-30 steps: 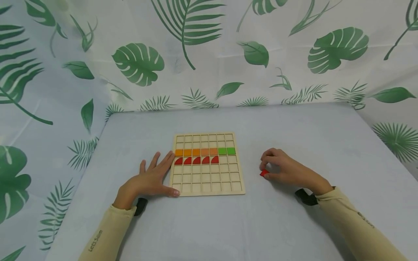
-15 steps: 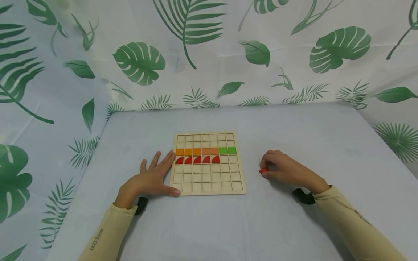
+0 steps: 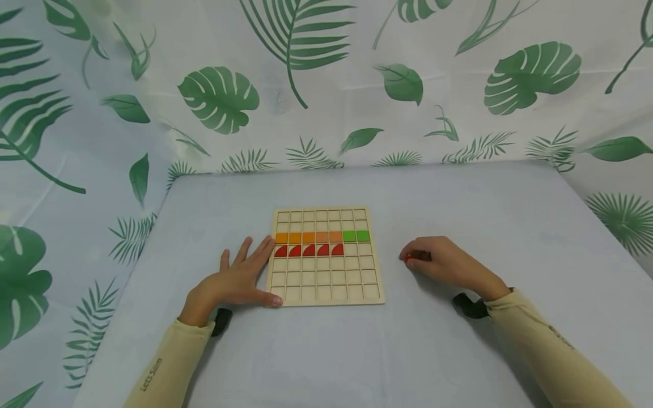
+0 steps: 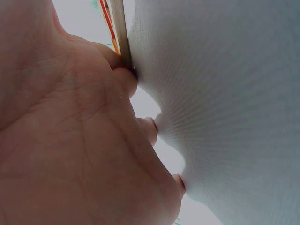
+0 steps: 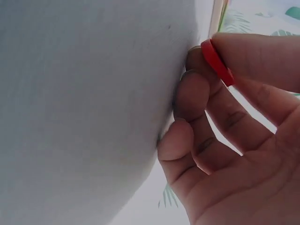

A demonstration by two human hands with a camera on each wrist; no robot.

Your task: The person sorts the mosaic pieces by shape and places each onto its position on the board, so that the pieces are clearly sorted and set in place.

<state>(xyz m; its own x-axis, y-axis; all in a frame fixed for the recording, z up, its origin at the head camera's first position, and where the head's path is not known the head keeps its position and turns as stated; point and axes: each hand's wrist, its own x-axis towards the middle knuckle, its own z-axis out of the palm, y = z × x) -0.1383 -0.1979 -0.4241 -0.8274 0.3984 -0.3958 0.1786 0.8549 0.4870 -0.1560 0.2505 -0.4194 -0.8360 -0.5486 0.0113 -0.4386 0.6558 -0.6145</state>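
A square wooden grid board lies on the table, with rows of recessed cells. One row holds orange tiles, salmon tiles and green tiles. In the row below sit several red quarter-round tiles. My left hand is spread flat, its index finger and thumb touching the board's left edge. Right of the board, my right hand pinches a small red tile between thumb and fingers, low over the table. In the head view the fingers mostly hide this tile.
The pale cloth-covered table runs back to a leaf-print curtain, which also hangs along both sides. Dark wrist cameras sit under both wrists.
My right hand has shifted slightly left and away from me with the red tile, which now shows less between the fingers. The left hand stays against the board.
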